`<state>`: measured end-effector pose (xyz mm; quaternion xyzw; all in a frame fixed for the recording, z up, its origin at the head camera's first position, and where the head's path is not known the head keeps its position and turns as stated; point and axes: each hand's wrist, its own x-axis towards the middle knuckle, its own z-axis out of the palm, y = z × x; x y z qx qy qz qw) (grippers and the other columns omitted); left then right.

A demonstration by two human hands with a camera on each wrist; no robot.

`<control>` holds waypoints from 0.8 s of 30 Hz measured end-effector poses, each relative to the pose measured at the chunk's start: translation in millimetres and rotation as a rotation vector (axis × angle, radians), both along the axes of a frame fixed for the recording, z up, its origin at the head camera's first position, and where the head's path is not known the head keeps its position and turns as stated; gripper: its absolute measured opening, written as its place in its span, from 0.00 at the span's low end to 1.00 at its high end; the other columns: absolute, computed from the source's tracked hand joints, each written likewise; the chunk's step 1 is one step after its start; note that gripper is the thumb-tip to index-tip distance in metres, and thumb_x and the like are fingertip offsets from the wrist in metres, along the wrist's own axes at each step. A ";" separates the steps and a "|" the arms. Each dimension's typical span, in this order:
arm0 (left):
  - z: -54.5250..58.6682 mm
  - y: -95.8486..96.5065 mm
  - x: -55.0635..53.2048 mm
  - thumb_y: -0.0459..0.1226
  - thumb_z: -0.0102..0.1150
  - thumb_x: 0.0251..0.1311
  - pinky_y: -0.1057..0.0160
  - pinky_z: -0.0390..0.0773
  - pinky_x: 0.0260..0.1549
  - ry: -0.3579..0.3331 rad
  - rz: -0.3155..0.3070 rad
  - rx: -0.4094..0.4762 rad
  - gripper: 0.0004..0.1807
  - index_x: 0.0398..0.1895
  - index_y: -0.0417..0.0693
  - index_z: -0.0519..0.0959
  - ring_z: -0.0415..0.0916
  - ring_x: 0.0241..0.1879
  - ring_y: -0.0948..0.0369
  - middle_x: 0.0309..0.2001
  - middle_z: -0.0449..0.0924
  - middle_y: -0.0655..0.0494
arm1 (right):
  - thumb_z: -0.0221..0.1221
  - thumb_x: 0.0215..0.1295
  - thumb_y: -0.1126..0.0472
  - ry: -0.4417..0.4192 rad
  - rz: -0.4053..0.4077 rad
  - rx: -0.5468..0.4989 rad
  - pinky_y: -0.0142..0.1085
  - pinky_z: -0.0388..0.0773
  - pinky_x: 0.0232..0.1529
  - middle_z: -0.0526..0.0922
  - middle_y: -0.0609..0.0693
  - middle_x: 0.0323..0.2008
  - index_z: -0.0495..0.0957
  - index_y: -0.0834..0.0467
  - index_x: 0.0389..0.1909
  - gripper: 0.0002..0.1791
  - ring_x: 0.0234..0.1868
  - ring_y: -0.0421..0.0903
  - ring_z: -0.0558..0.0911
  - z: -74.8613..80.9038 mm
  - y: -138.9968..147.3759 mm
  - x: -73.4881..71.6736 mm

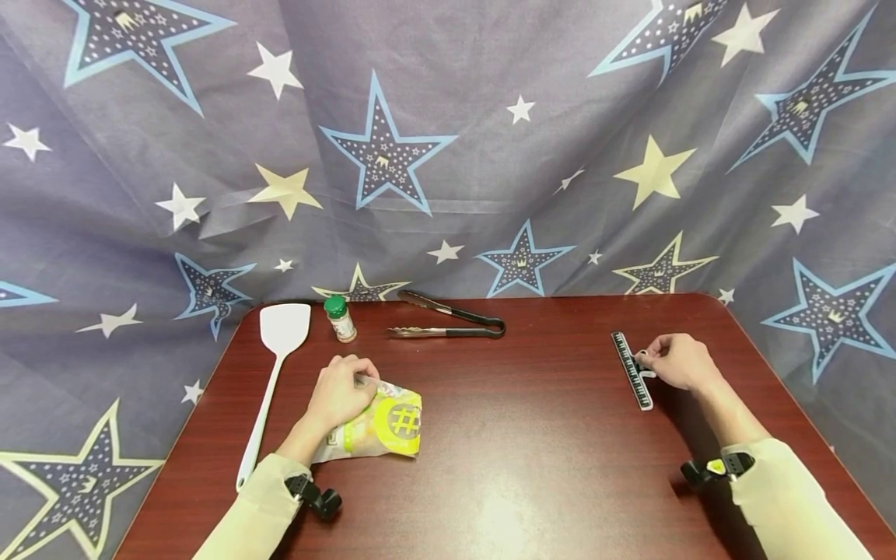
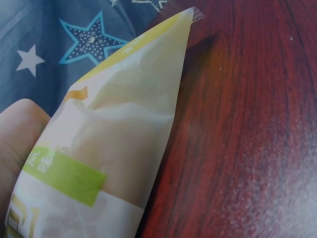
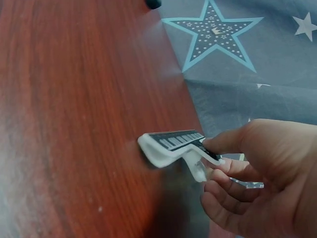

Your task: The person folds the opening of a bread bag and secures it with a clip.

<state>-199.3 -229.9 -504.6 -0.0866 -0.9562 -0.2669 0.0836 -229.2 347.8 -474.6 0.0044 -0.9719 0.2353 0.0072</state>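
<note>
My left hand [image 1: 342, 394] grips the top edge of a yellow, white and green plastic food bag [image 1: 392, 421] at the table's left side. In the left wrist view the bag [image 2: 119, 144] fills the middle, and only part of the hand shows beside it. Over on the right, my right hand [image 1: 677, 361] pinches the handle of a long bag clip [image 1: 632, 372] with a black-and-white piano-key pattern. Seen from the right wrist, thumb and fingers hold the clip's [image 3: 171, 145] white handle; whether its mouth is apart cannot be told.
A white spatula [image 1: 269, 397] lies along the left edge. Near the back stand a green-capped seasoning bottle [image 1: 341, 320] and, lying beside it, black-handled metal tongs [image 1: 455, 321]. A star-patterned curtain [image 1: 490, 179] hangs behind the reddish-brown table [image 1: 518, 435].
</note>
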 end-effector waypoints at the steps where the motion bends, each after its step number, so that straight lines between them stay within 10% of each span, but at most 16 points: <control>1: -0.1 0.0 0.0 0.37 0.68 0.54 0.44 0.72 0.48 -0.002 0.000 0.001 0.05 0.26 0.59 0.85 0.74 0.41 0.53 0.32 0.83 0.58 | 0.69 0.67 0.52 -0.007 0.005 -0.010 0.38 0.68 0.32 0.85 0.47 0.24 0.83 0.57 0.27 0.14 0.29 0.47 0.77 0.5 0.1 0.0; 24: 2.4 0.5 1.3 0.37 0.68 0.55 0.44 0.72 0.49 -0.020 0.003 0.008 0.04 0.27 0.58 0.86 0.75 0.41 0.52 0.33 0.83 0.57 | 0.67 0.69 0.58 -0.011 0.062 -0.296 0.29 0.78 0.35 0.86 0.56 0.40 0.77 0.65 0.53 0.19 0.32 0.39 0.86 35.0 -41.4 -8.9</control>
